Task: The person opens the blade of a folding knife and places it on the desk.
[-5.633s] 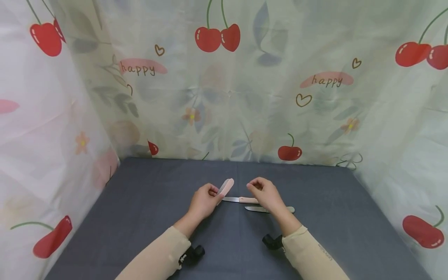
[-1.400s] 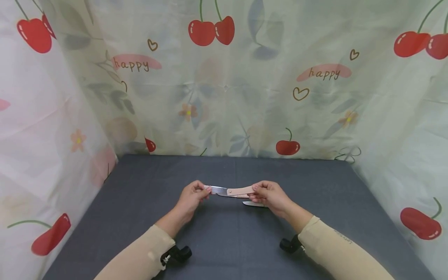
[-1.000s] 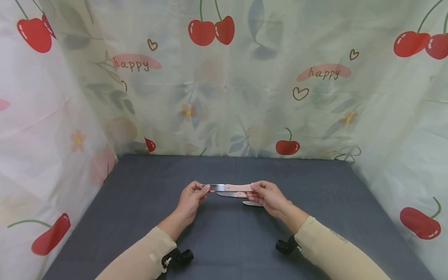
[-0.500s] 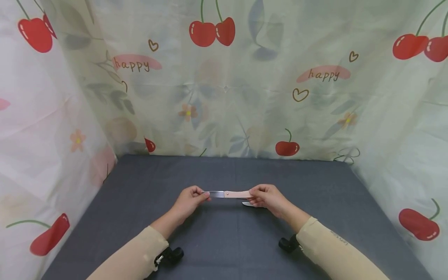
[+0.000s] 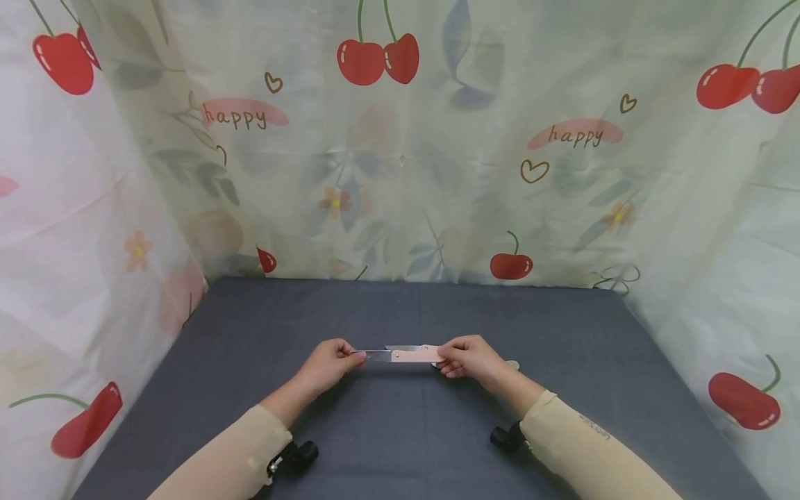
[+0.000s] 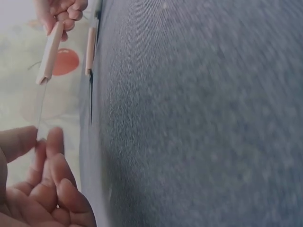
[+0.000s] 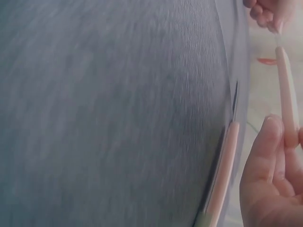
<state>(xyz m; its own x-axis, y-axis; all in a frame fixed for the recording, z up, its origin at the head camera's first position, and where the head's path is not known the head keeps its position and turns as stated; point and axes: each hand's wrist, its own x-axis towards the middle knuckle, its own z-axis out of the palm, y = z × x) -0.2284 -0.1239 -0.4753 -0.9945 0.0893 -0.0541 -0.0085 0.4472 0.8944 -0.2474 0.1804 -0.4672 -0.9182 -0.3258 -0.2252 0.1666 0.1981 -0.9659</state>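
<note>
Between my two hands, a pink-handled folding knife is held level with its blade swung out. My left hand pinches the blade near its tip, thumb against fingers. The far end of the handle is pinched by my right hand. In both wrist views the knife is raised above the cloth. A second pink folding knife lies unfolded on the table, partly covered by the held one in the head view. Of a third knife, a pale greenish handle end shows past my right hand; the hand hides most of it.
A dark grey cloth covers the table. Pale curtains printed with cherries and leaves stand behind it and at both sides. A black wrist camera is strapped on the left sleeve, another on the right.
Earliest, my left hand held the folded knife and my right held nothing; later its blade is out and both hands grip it. Since then the knife has tilted level and moved left and nearer me.
</note>
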